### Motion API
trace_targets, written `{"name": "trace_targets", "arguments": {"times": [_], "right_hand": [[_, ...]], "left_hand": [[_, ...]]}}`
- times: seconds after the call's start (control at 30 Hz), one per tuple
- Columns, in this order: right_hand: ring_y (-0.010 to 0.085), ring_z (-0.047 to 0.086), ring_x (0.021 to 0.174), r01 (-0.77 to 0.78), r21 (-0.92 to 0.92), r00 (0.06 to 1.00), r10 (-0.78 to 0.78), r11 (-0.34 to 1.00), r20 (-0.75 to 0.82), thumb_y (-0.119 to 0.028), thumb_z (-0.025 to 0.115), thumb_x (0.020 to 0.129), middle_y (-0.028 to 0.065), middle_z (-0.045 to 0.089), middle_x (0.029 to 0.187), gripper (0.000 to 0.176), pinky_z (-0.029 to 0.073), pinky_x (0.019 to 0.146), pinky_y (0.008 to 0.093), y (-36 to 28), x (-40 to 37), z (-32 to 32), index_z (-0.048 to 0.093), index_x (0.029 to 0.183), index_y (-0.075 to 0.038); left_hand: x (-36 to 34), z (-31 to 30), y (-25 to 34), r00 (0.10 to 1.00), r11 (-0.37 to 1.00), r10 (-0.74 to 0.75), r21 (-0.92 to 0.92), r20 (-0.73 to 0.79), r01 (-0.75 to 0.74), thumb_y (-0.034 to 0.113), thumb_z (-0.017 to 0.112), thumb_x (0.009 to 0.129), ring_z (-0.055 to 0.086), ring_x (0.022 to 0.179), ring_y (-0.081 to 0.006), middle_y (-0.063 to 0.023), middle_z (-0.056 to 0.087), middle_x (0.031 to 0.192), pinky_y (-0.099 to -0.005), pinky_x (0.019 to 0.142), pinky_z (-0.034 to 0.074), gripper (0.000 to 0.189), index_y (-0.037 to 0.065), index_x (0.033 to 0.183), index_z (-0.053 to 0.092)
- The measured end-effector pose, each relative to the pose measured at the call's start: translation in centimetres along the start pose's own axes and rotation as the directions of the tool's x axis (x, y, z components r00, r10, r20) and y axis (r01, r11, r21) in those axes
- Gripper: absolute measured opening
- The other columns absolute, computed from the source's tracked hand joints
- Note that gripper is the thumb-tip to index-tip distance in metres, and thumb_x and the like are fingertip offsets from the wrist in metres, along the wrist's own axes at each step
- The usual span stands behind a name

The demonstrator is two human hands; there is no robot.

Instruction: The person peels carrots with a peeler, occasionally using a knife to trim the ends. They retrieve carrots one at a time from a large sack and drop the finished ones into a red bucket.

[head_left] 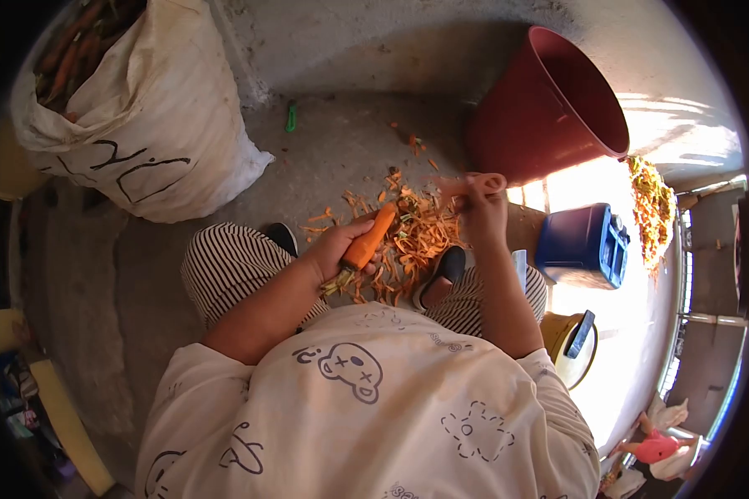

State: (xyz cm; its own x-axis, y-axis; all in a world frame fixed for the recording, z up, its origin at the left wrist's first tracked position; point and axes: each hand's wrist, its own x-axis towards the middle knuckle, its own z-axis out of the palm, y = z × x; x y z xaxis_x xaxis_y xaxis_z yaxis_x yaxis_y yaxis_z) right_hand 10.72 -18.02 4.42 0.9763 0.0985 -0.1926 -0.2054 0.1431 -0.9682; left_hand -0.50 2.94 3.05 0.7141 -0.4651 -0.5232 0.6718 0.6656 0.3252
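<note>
A bright orange carrot (369, 239) lies tilted in my left hand (341, 249), whose fingers wrap round its lower part, with the green stem end pointing down toward my lap. To the right, my right hand (484, 208) is raised and closed on a pale pinkish peeler (493, 183), partly blurred at its left end. The peeler is apart from the carrot. Below and between my hands, a heap of orange peelings (416, 237) spreads over the grey floor (324, 158) near my feet.
A white sack (175, 108) of carrots (79, 54) stands upper left. A tilted red bucket (533, 116), a blue jerrycan (578, 245) and a yellow container (564, 337) are at right. More peelings (651, 204) lie far right. A small green object (290, 117) is near the wall.
</note>
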Motion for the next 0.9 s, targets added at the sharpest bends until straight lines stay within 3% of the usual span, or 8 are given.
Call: {"name": "trace_targets", "arguments": {"times": [0.1, 0.17, 0.2, 0.37, 0.47, 0.6, 0.73, 0.9], "right_hand": [[0.0115, 0.052, 0.052, -0.104, 0.227, 0.940, 0.021, 0.968, 0.340, -0.017, 0.056, 0.080, 0.0065, 0.056, 0.071, 0.019, 0.043, 0.044, 0.0218, -1.3, -4.5, 4.1, 0.051, 0.087, -0.001], [0.0112, 0.052, 0.053, -0.223, 0.209, 0.875, 0.101, 0.952, 0.474, -0.018, 0.057, 0.080, 0.0066, 0.056, 0.072, 0.018, 0.042, 0.044, 0.0221, -1.4, -5.7, 4.9, 0.051, 0.086, -0.002], [0.0111, 0.052, 0.053, -0.279, 0.193, 0.832, 0.136, 0.941, 0.538, -0.018, 0.057, 0.079, 0.0067, 0.056, 0.072, 0.018, 0.042, 0.044, 0.0222, -1.4, -5.8, 5.1, 0.051, 0.086, -0.002], [0.0106, 0.052, 0.052, -0.035, 0.013, 0.996, 0.034, 0.999, 0.080, -0.015, 0.057, 0.079, 0.0069, 0.055, 0.071, 0.017, 0.042, 0.045, 0.0217, 1.5, 1.7, -0.1, 0.051, 0.089, -0.003], [0.0109, 0.051, 0.051, -0.031, 0.269, 0.999, 0.021, 0.963, 0.041, -0.013, 0.054, 0.081, 0.0067, 0.054, 0.071, 0.016, 0.041, 0.044, 0.0214, 0.7, 2.1, -1.3, 0.050, 0.091, -0.002], [0.0118, 0.049, 0.050, -0.253, 0.396, 0.920, 0.094, 0.882, 0.379, -0.011, 0.052, 0.081, 0.0064, 0.053, 0.075, 0.014, 0.041, 0.045, 0.0220, -1.2, -1.7, 2.1, 0.050, 0.090, -0.001], [0.0109, 0.049, 0.053, -0.106, 0.359, 0.994, 0.089, 0.927, 0.064, -0.015, 0.053, 0.082, 0.0063, 0.053, 0.078, 0.014, 0.041, 0.046, 0.0214, 1.5, 2.3, -1.1, 0.050, 0.089, -0.003], [0.0115, 0.049, 0.054, -0.226, 0.493, 0.950, 0.079, 0.840, 0.301, -0.013, 0.051, 0.082, 0.0062, 0.053, 0.079, 0.013, 0.041, 0.046, 0.0206, 0.7, 0.2, -0.3, 0.050, 0.090, -0.003]], "left_hand": [[0.0, 0.4, 0.1, 0.996, 0.982, 0.068, 0.173, 0.063, -0.078, 0.029, 0.042, 0.086, 0.044, 0.067, -0.0135, -0.0073, 0.044, 0.079, -0.0236, 0.051, 0.039, 0.037, 0.009, 0.117, 0.036], [-0.4, 0.2, 0.4, 0.965, 0.903, 0.108, 0.382, 0.238, -0.195, 0.030, 0.043, 0.085, 0.044, 0.067, -0.0136, -0.0072, 0.044, 0.080, -0.0234, 0.051, 0.040, 0.038, 0.008, 0.117, 0.036], [-0.4, 0.4, 0.5, 0.981, 0.944, 0.056, 0.309, 0.188, -0.113, 0.031, 0.043, 0.085, 0.045, 0.067, -0.0135, -0.0070, 0.044, 0.080, -0.0232, 0.050, 0.040, 0.040, 0.008, 0.116, 0.035], [0.6, -1.3, -0.6, 0.990, 0.992, -0.074, 0.107, 0.123, 0.060, 0.036, 0.043, 0.085, 0.046, 0.065, -0.0129, -0.0057, 0.045, 0.083, -0.0221, 0.048, 0.040, 0.043, 0.008, 0.116, 0.032], [0.0, -0.5, -0.2, 0.984, 0.991, -0.120, -0.046, 0.132, 0.127, 0.033, 0.041, 0.086, 0.046, 0.064, -0.0121, -0.0059, 0.045, 0.083, -0.0216, 0.048, 0.040, 0.040, 0.009, 0.116, 0.031], [-0.4, 0.1, 0.6, 0.981, 0.990, -0.112, 0.108, 0.161, 0.095, 0.029, 0.040, 0.087, 0.046, 0.063, -0.0116, -0.0062, 0.045, 0.083, -0.0221, 0.048, 0.041, 0.037, 0.010, 0.117, 0.031], [-1.2, 0.1, 0.6, 0.959, 0.985, -0.084, 0.166, 0.271, 0.039, 0.028, 0.040, 0.086, 0.046, 0.061, -0.0111, -0.0055, 0.045, 0.082, -0.0224, 0.047, 0.042, 0.036, 0.010, 0.116, 0.032], [-1.2, 0.6, 0.8, 0.975, 0.987, -0.065, 0.160, 0.215, 0.030, 0.027, 0.039, 0.087, 0.046, 0.058, -0.0108, -0.0050, 0.045, 0.077, -0.0220, 0.045, 0.042, 0.035, 0.008, 0.116, 0.035]]}}
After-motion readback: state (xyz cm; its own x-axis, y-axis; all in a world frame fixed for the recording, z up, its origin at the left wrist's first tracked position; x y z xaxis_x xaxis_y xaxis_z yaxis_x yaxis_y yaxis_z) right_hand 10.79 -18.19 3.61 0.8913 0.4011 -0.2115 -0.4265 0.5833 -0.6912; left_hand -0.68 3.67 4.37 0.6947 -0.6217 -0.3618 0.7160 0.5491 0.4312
